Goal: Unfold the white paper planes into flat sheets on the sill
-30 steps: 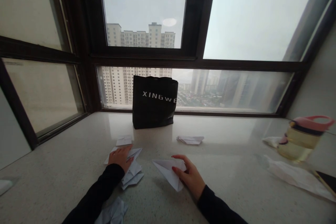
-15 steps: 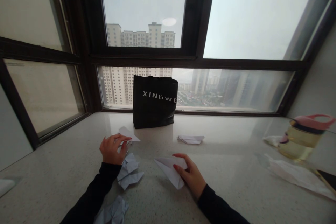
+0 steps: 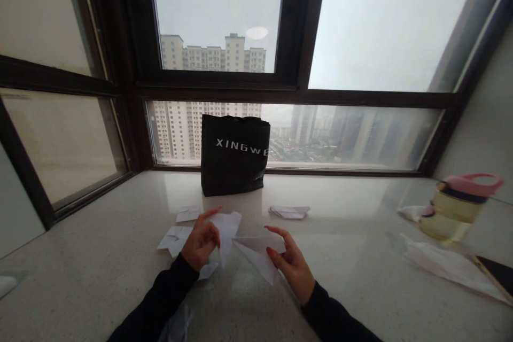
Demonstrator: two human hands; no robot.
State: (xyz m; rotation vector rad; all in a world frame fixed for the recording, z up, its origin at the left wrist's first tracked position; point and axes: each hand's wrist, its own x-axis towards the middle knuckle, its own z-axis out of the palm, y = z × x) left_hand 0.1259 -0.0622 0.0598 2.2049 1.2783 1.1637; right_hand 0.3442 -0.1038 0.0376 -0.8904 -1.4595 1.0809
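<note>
Pinching a white paper (image 3: 227, 227), the left hand (image 3: 200, 240) has swung inward, nearing the folded paper (image 3: 258, 256) pinched by the right hand (image 3: 295, 264); both pieces now lie between the hands.

This looks like a home, probably an upper-floor flat, though an office cannot be ruled out. A deep, speckled stone windowsill (image 3: 352, 214) runs up to brown-framed windows (image 3: 388, 21), which look out on pale residential towers (image 3: 172, 131) and, far below, a hazy city (image 3: 288, 150). A pink-lidded drinking bottle (image 3: 455, 211) and black bag (image 3: 234, 163) suit everyday living.
</note>
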